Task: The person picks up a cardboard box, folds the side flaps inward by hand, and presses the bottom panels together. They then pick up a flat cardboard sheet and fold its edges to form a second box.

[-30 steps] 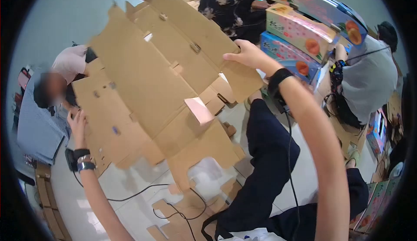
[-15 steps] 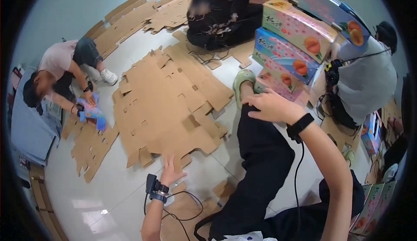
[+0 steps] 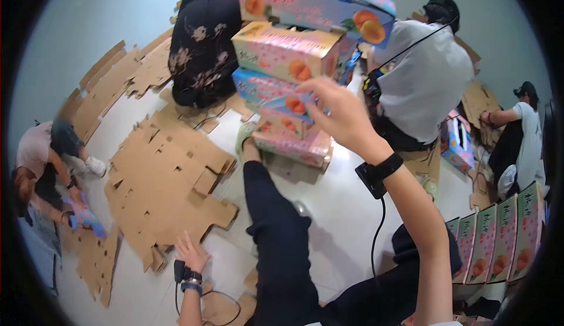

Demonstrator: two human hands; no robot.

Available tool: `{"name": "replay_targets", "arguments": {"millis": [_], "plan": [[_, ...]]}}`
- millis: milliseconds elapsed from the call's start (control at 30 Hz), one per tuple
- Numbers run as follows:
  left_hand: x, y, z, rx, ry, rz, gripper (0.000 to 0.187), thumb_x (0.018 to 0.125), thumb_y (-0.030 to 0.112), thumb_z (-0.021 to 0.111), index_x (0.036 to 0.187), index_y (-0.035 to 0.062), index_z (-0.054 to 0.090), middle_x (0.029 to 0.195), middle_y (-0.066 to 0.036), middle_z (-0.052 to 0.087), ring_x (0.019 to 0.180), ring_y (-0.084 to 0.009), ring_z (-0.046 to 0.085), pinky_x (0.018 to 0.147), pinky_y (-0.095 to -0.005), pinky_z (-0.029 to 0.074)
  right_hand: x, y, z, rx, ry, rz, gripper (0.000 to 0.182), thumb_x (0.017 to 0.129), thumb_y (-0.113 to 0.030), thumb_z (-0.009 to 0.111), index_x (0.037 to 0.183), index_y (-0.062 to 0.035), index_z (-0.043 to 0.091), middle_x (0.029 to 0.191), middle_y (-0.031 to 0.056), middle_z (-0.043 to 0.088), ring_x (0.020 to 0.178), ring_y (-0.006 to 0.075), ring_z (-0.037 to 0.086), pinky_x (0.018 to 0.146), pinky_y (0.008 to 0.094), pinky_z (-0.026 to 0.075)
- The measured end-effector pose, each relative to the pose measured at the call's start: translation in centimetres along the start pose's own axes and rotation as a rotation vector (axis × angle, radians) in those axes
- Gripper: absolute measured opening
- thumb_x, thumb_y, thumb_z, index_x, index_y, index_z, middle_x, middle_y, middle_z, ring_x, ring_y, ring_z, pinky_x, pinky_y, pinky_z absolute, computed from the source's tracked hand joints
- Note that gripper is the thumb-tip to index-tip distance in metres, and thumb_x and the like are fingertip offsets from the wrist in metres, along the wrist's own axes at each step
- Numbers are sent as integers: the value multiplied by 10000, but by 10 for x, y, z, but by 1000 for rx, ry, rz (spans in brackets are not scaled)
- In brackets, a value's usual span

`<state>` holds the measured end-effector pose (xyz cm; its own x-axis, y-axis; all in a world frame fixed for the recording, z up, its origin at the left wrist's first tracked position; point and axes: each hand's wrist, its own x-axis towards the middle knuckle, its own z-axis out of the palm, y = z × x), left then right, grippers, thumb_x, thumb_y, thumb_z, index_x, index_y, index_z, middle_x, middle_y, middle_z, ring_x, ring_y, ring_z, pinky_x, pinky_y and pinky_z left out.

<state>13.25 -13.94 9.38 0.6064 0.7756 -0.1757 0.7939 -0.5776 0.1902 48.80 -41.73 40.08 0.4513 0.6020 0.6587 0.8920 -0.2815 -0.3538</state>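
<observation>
Low at the left of centre, my left hand (image 3: 192, 254) has its fingers spread, at the near edge of the flattened cardboard (image 3: 158, 179). My right hand (image 3: 345, 114) is raised in front of a stack of fruit-printed gift boxes, fingers apart and slightly bent. Its fingertips overlap the blue box (image 3: 258, 91) in the stack. Above that box sit a yellow box (image 3: 270, 53) and a long blue-pink box (image 3: 311, 10) with a dark handle. A pink box (image 3: 288, 144) lies at the bottom. Both wrists wear black straps with cables.
My outstretched leg (image 3: 276, 220) lies between my hands. One person (image 3: 44, 155) at the left handles a blue-purple piece; others crouch behind the stack (image 3: 205, 44) and at its right (image 3: 423, 79). Upright boxes (image 3: 499, 244) stand in a row at lower right, near another blue box (image 3: 457, 141).
My view has swung right, bringing the box stack to the middle and the upright row into sight. My right hand has moved from above my leg to the front of the stack.
</observation>
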Motion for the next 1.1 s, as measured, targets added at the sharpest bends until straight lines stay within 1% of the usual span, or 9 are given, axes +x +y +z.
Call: {"name": "replay_targets", "arguments": {"millis": [100,267,367,567,633,867,1000,1067,1100], "plan": [[-17,56,-29,-41,115,56,1044,613,163,751,1437,184,111,1468,-172,93,1313,-417,172,1061,-458,222,23,28,-49,-220,325,-96,243,748,-55,557,991,-50,542,989,122,558,917,323,556,752,375,449],[-13,135,-49,-465,397,365,870,666,-52,584,1423,121,191,1461,-193,119,1330,-377,175,1076,-439,186,86,79,-95,-633,405,-173,362,725,-92,576,1081,-55,520,1112,108,529,1017,294,524,832,396,426],[4,164,-44,-675,349,412,862,659,-109,542,1418,109,196,1448,-199,141,1327,-377,183,1077,-421,185,115,102,-110,-871,421,-196,466,690,-140,602,1139,-43,523,1147,132,530,1049,287,523,886,417,415],[20,180,-19,-814,333,431,813,649,-145,490,1393,88,260,1392,-208,221,1294,-368,242,1068,-406,204,130,150,-111,-769,143,485,504,766,-365,517,1137,-26,553,1143,166,567,1067,316,537,866,427,440],[25,173,-8,-850,312,425,756,668,-139,458,1370,96,309,1373,-177,252,1241,-339,334,1017,-394,304,124,142,-114,-696,176,410,532,797,-437,441,1142,-51,562,1076,180,600,1010,320,574,832,417,462],[27,164,5,-1027,181,273,627,713,-115,417,1299,108,409,1311,-93,319,1066,-236,495,854,-319,434,123,130,-124,-999,152,3,207,757,-235,545,748,-49,637,740,133,641,692,294,639,643,387,513],[25,171,-18,-1089,211,381,506,737,-109,423,1214,56,458,1273,-83,342,1051,-216,509,849,-299,431,109,97,-132,-1112,62,-56,157,724,-200,570,695,-66,646,674,134,625,627,267,637,561,379,506],[25,178,-41,-1101,240,429,468,743,-107,427,1187,34,466,1252,-83,359,1043,-209,515,855,-296,430,93,56,-137,-1084,21,-173,197,790,-190,520,887,-101,666,644,145,603,602,318,609,544,394,494],[29,180,-54,-1155,239,496,433,757,-95,437,1173,22,468,1229,-91,392,1036,-205,520,865,-299,426,84,38,-138,-1076,22,-224,160,779,-189,531,819,-94,653,613,131,591,563,303,600,520,384,485]]}}
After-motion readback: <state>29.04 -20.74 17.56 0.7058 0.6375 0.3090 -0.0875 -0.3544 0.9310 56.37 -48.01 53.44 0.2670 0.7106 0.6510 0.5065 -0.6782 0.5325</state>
